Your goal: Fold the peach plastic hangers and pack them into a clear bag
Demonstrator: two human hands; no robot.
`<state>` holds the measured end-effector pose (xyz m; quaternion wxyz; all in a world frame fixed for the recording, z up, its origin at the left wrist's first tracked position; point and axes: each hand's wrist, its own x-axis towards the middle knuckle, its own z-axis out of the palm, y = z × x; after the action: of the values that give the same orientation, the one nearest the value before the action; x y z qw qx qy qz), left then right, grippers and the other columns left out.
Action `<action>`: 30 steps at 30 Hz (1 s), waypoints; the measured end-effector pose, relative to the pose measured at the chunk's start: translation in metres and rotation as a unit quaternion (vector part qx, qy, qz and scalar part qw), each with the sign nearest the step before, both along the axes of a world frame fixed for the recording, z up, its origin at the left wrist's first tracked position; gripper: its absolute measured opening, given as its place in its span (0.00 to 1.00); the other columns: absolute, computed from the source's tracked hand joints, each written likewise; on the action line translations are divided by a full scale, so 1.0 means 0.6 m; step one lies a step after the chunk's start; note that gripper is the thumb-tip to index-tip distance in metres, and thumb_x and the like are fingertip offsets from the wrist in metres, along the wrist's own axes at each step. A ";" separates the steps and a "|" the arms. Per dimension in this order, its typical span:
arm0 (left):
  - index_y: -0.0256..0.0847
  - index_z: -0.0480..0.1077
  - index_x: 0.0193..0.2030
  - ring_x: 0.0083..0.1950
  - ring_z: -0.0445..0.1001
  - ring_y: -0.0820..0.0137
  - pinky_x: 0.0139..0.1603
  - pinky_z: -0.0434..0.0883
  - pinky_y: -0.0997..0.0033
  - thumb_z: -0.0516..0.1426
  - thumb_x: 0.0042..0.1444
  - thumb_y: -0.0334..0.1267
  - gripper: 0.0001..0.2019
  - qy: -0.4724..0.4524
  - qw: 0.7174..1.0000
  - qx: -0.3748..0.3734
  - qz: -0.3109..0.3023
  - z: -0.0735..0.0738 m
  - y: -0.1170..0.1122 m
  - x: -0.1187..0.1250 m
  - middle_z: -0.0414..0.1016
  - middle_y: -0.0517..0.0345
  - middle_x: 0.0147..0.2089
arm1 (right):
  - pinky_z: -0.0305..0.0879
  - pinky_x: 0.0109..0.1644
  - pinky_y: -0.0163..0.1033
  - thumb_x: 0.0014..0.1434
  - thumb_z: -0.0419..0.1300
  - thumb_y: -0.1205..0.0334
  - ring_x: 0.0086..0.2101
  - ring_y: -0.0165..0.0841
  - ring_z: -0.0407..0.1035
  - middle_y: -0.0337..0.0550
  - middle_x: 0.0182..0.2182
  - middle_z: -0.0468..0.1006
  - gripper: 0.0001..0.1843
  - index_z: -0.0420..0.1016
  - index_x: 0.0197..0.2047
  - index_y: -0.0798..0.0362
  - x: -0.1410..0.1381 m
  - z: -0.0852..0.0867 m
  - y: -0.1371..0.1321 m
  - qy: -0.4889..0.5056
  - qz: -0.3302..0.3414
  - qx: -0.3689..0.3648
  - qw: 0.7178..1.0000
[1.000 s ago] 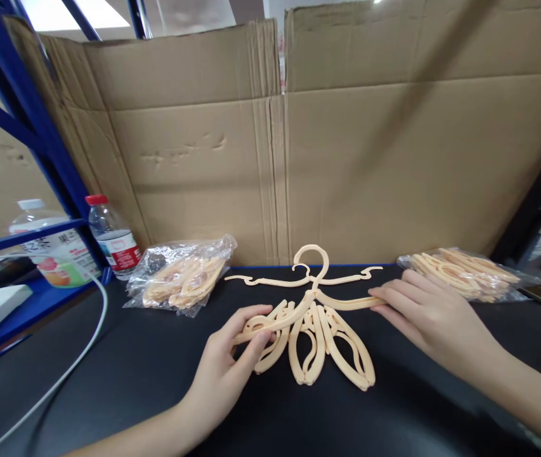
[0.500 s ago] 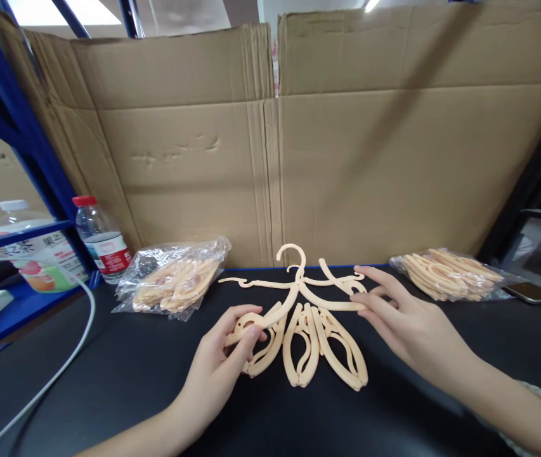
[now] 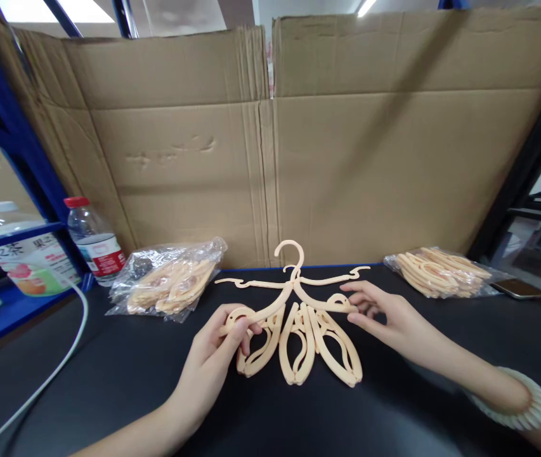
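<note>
A cream folding clothes hanger [image 3: 270, 311] is spread in front of me, hook up. My left hand [image 3: 222, 343] is closed on the end of its left arm, thumb on top. The end of its right arm lies between the thumb and fingers of my right hand [image 3: 375, 311], in a loose grip. Just behind it, a second opened hanger [image 3: 325, 280] lies on the table. Several folded hangers [image 3: 296, 349] are fanned out below the held one, the leftmost partly covered by my left hand.
Clear plastic bags of folded hangers lie at left [image 3: 170, 279] and right [image 3: 436, 271], with a phone [image 3: 520, 289] beyond the right one. Bottles [image 3: 94, 244] stand by the blue rack. A white cable [image 3: 77, 330] crosses the black table [image 3: 108, 381]. Cardboard [image 3: 179, 158] walls the back.
The raised piece on the held hanger's right arm has swung down along that arm. My right hand has shifted slightly left and loosened its fingers. My left hand keeps its hold.
</note>
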<state>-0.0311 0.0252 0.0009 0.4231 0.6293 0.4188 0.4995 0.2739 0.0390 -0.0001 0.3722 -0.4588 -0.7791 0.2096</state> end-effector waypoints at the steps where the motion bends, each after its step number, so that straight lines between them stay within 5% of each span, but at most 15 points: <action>1: 0.38 0.68 0.39 0.27 0.64 0.76 0.27 0.65 0.77 0.55 0.63 0.50 0.15 -0.006 1.000 -0.002 0.001 -0.001 0.001 0.000 0.73 0.59 0.34 | 0.70 0.37 0.40 0.64 0.56 0.54 0.33 0.33 0.70 0.41 0.34 0.75 0.18 0.65 0.55 0.50 -0.001 0.001 0.000 0.025 0.011 -0.032 0.999; 8: 0.39 0.68 0.37 0.27 0.64 0.75 0.26 0.65 0.78 0.59 0.58 0.52 0.16 -0.023 0.999 -0.017 0.021 -0.002 0.000 0.000 0.71 0.61 0.29 | 0.65 0.33 0.35 0.62 0.57 0.46 0.30 0.30 0.64 0.41 0.31 0.71 0.17 0.72 0.39 0.53 -0.010 0.026 -0.009 0.130 0.036 -0.091 0.987; 21: 0.36 0.69 0.28 0.26 0.62 0.77 0.27 0.64 0.79 0.67 0.47 0.51 0.19 -0.128 0.985 -0.118 0.011 0.015 -0.024 0.016 0.66 0.64 0.23 | 0.66 0.37 0.38 0.60 0.59 0.46 0.31 0.33 0.67 0.41 0.29 0.73 0.18 0.76 0.42 0.53 -0.012 0.036 -0.018 0.177 0.010 -0.086 0.980; 25: 0.36 0.70 0.30 0.24 0.62 0.78 0.25 0.64 0.79 0.63 0.53 0.53 0.19 -0.108 0.987 -0.115 -0.038 0.020 -0.031 0.023 0.66 0.63 0.23 | 0.68 0.40 0.37 0.59 0.63 0.49 0.32 0.31 0.69 0.37 0.29 0.74 0.18 0.66 0.46 0.50 -0.038 0.023 -0.034 0.282 0.051 -0.167 0.943; 30: 0.36 0.68 0.32 0.22 0.64 0.79 0.22 0.64 0.81 0.58 0.59 0.52 0.18 -0.088 0.986 -0.113 -0.090 0.015 -0.039 0.033 0.70 0.61 0.24 | 0.67 0.35 0.34 0.56 0.68 0.53 0.27 0.27 0.68 0.32 0.24 0.71 0.24 0.54 0.30 0.50 -0.071 0.012 -0.057 0.405 0.087 -0.247 0.876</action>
<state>-0.0112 0.0020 0.0101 0.5698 0.5665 0.3752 0.4622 0.2314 0.0050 0.0069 0.5102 -0.3414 -0.5196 0.5943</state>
